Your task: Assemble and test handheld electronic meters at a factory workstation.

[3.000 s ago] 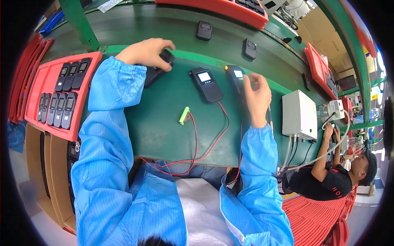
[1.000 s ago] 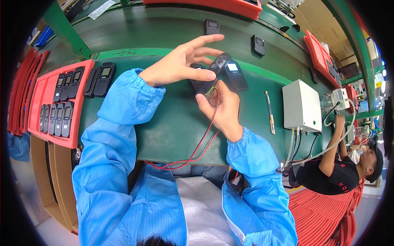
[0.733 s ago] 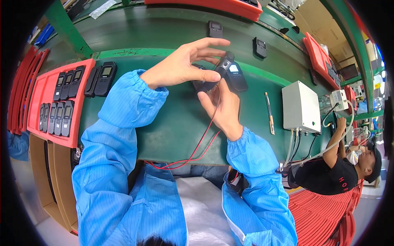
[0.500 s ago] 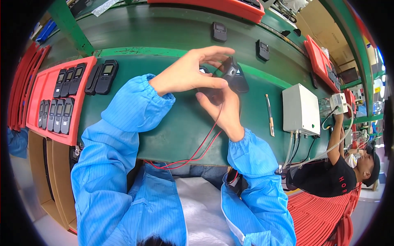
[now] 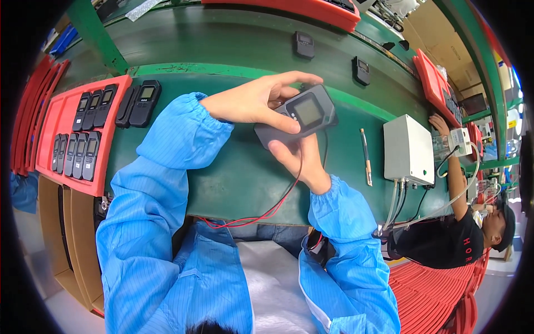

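A dark grey handheld device (image 5: 307, 110) with a small screen is tilted between my hands above the green bench, its screen facing up. My left hand (image 5: 261, 103) grips it from the left, thumb on the front near the buttons and fingers along the far edge. From below, my right hand (image 5: 303, 161) holds its near side; the thumb shows at the lower edge, while the other fingers are hidden behind the device. A thin red and black wire (image 5: 276, 207) runs from near my right hand to the bench's front edge. A dark cable also hangs behind the device.
At left, a red tray (image 5: 47, 125) holds several similar devices, with two more beside it. Two devices (image 5: 304, 45) lie on the belt beyond the green rail. A pen (image 5: 365, 157) and white box (image 5: 408, 150) are at right. Another person (image 5: 445, 236) reaches in there.
The device has been turned so its screen faces up. Both devices on the belt have shifted slightly right. The other person's hand has moved up toward the red tray at right.
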